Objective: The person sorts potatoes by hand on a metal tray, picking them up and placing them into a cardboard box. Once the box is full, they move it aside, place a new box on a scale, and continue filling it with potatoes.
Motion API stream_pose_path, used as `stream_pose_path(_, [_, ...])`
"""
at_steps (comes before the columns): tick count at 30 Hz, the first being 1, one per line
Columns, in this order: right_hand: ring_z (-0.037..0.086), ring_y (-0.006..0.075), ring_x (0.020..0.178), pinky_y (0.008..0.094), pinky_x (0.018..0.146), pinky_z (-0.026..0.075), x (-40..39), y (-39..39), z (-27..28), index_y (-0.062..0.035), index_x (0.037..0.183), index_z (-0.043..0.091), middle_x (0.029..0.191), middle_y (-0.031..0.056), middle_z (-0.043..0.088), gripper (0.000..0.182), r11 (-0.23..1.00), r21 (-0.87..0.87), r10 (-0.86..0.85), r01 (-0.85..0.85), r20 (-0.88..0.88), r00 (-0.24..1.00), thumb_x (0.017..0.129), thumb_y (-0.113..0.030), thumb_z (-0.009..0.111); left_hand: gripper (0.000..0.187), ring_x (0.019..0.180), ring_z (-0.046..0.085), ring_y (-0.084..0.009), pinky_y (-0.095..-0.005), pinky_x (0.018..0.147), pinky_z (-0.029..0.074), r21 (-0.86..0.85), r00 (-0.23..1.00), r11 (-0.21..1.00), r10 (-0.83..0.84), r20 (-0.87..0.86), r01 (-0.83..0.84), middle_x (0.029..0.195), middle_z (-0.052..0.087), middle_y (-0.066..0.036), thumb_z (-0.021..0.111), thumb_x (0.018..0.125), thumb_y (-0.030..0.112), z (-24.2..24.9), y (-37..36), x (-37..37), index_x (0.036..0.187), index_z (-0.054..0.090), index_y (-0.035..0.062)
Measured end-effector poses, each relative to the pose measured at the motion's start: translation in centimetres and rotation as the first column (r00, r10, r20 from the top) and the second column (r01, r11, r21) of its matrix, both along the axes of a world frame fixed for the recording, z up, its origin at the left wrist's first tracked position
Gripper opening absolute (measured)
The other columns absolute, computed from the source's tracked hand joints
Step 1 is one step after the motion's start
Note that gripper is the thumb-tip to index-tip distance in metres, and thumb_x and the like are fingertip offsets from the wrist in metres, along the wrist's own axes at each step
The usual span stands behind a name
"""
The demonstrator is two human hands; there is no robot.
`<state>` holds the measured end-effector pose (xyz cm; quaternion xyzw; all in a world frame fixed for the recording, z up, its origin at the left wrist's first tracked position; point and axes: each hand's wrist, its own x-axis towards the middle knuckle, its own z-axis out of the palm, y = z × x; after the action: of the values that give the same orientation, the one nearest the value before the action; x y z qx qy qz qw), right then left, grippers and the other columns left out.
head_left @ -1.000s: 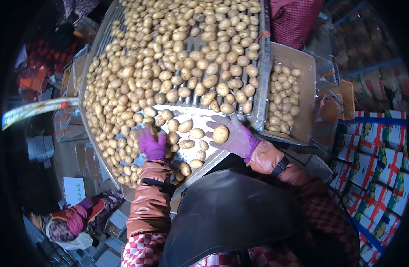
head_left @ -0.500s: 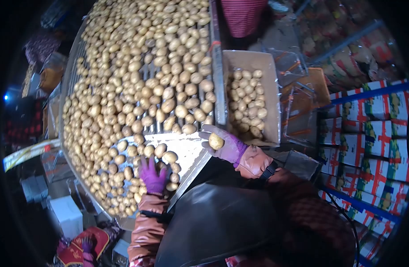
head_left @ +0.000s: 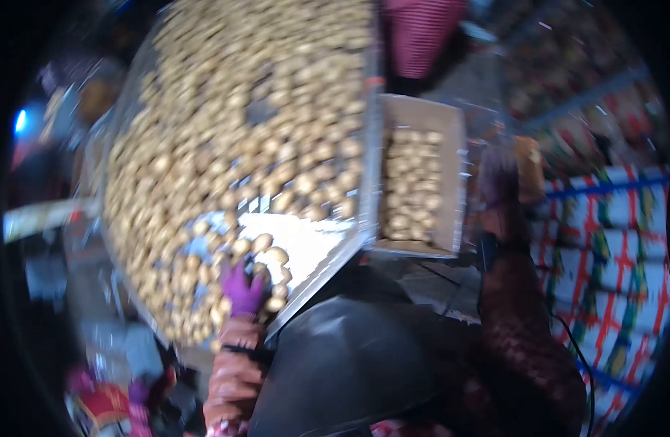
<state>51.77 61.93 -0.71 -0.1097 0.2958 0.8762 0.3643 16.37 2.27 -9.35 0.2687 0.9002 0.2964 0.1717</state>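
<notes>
Potatoes [head_left: 204, 167] cover the wide sorting table, loose and crowded. My left hand [head_left: 241, 290], in a purple glove, rests at the near edge of them with its fingers apart, touching potatoes beside a bare white patch [head_left: 298, 237] of the table. Out to the right, my right hand [head_left: 499, 175] is stretched past the cardboard box [head_left: 455, 182] and lies near an orange-brown carton [head_left: 529, 169]. It is dark and smeared by motion, so its fingers and anything in them cannot be made out. Potatoes [head_left: 413, 186] lie inside the cardboard box.
Stacked printed cartons [head_left: 604, 255] stand at the right behind blue bars. A metal rim [head_left: 320, 284] edges the table close to my body. Someone's pink striped clothing [head_left: 422, 36] shows at the top, and another person in a red apron [head_left: 102, 404] is at lower left.
My right hand has moved from the table's corner, where it held a potato, far to the right beyond the box. My left hand stays among the potatoes. The view has shifted and blurred.
</notes>
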Motion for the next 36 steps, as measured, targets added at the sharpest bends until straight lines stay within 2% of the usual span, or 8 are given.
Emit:
stream_pose_path(1, [0.058,0.0234,0.106,0.0398,0.094,0.048,-3.9,-1.8,-2.6,-0.0092,0.128,0.053,0.132,0.008,0.055,0.04,0.978,-0.163,0.091,-0.13,-0.227,0.97,0.1,-0.037,0.046,0.063,0.126,0.045,-0.0499,-0.0566,0.106,0.034,0.0,0.991,1.0,-0.005,-0.137,0.005,0.133,0.05,-0.033,0.073,0.074,0.034,-0.9,0.0,0.0,0.127,0.058,0.0038])
stream_pose_path(4, [0.057,0.0202,0.113,0.0363,0.095,0.048,-15.8,-16.0,-1.3,-0.0135,0.146,0.042,0.147,0.006,0.047,0.052,0.596,0.364,0.166,-0.716,0.817,0.553,0.102,-0.043,0.042,0.068,0.122,0.046,-0.0486,-0.0574,0.104,0.033,-0.054,0.921,0.997,0.031,-0.389,-0.056,0.137,0.047,-0.03,0.074,0.072,0.04,2.5,1.3,1.6,0.127,0.057,0.0033])
stream_pose_path(6, [0.058,0.0205,0.112,0.0333,0.091,0.051,-19.4,-21.5,-2.5,-0.0107,0.147,0.04,0.144,0.0109,0.048,0.055,0.279,0.338,0.252,-0.899,0.878,0.408,0.102,-0.042,0.045,0.07,0.128,0.041,-0.0414,-0.0599,0.104,0.029,-0.123,0.906,0.992,-0.079,-0.417,0.03,0.141,0.045,-0.015,0.074,0.072,0.044,4.0,0.1,2.4,0.132,0.053,0.0149])
stream_pose_path(11, [0.065,0.0209,0.1,0.0287,0.083,0.054,-23.2,-29.3,1.2,-0.0055,0.144,0.043,0.127,0.0151,0.06,0.057,-0.288,0.253,0.279,-0.923,0.945,0.172,0.1,-0.042,0.051,0.069,0.133,0.037,-0.0363,-0.0586,0.107,0.025,-0.344,0.905,0.934,-0.063,-0.421,-0.094,0.145,0.045,-0.01,0.073,0.073,0.044,2.5,-11.5,2.0,0.135,0.052,0.0219])
stream_pose_path(19, [0.067,0.018,0.093,0.0298,0.075,0.055,-27.0,-33.8,-1.1,-0.0076,0.135,0.054,0.109,0.0092,0.067,0.047,-0.564,0.01,0.079,-0.826,0.996,-0.042,0.097,-0.033,0.062,0.067,0.134,0.038,-0.0375,-0.061,0.109,0.023,-0.217,0.856,0.842,0.426,-0.293,-0.494,0.145,0.045,-0.012,0.068,0.077,0.038,-2.1,-16.6,5.0,0.138,0.049,0.0172])
stream_pose_path(27, [0.063,0.0307,0.106,0.0437,0.091,0.049,-37.2,-46.9,-3.8,-0.0174,0.114,0.069,0.116,0.0097,0.067,0.035,-0.986,0.0,-0.164,-0.166,0.138,0.977,0.08,-0.01,0.068,0.062,0.129,0.043,-0.0367,-0.0535,0.108,0.03,-0.15,0.92,0.93,0.289,-0.265,-0.335,0.139,0.049,-0.014,0.07,0.076,0.032,1.4,-18.2,5.0,0.134,0.053,0.0157])
stream_pose_path(33, [0.061,0.0328,0.098,0.0482,0.081,0.047,-41.8,-54.6,-5.9,-0.0137,0.105,0.067,0.105,0.0112,0.064,0.022,-0.692,-0.721,-0.295,-0.044,0.226,0.928,0.092,-0.021,0.05,0.028,0.088,0.066,-0.0335,-0.045,0.08,0.05,0.004,0.802,0.813,0.575,-0.16,-0.582,0.095,0.068,-0.014,0.067,0.081,0.022,1.9,-20.3,5.4,0.107,0.068,0.0112])
stream_pose_path(36, [0.062,0.0328,0.099,0.049,0.082,0.048,-40.2,-54.2,-11.2,-0.0112,0.111,0.064,0.107,0.0154,0.064,0.026,-0.776,-0.603,-0.287,-0.186,0.074,0.955,0.096,-0.023,0.046,0.023,0.086,0.066,-0.033,-0.0446,0.079,0.051,0.004,0.798,0.849,0.497,-0.341,-0.528,0.092,0.069,-0.012,0.066,0.083,0.021,4.1,-19.8,1.9,0.103,0.07,0.0122])
